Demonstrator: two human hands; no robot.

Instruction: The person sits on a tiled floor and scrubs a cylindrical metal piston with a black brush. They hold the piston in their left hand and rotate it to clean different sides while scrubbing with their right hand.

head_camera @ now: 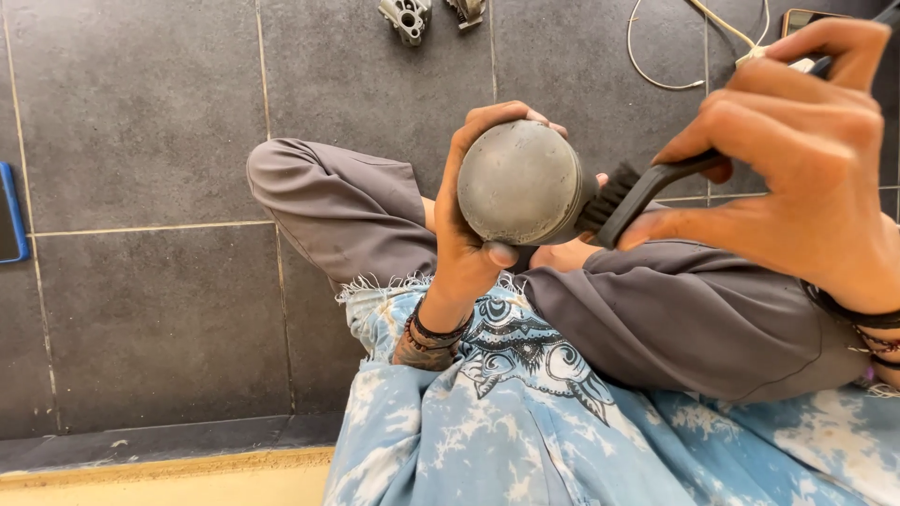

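Your left hand [466, 239] sits near the middle of the view, wrapped around a round grey metal part [518, 183]. The fingers curl over its far edge at 12 o'clock and the thumb presses on its rim at 6 o'clock, so the domed, dusty face is turned up toward you. The part is held above your crossed legs in grey trousers [675, 319], clear of the floor.

Your right hand [797, 159] comes in from 3 o'clock, fingers closed together around the handle of a black brush [647, 192], thumb underneath and index finger lying along the top. The bristles [605, 199] touch the part's side at its 3 o'clock edge.

A light blue patterned garment [525, 431] covers your lap at 6 o'clock. On the dark grey tiled floor [141, 122], 2 small metal castings [406, 17] lie at 12 o'clock, well apart from your hands. A thin white cable [656, 82] loops at 1 o'clock, and a blue-edged flat object [9, 214] shows at the 9 o'clock border. A pale yellow strip [169, 478] runs along the bottom left.
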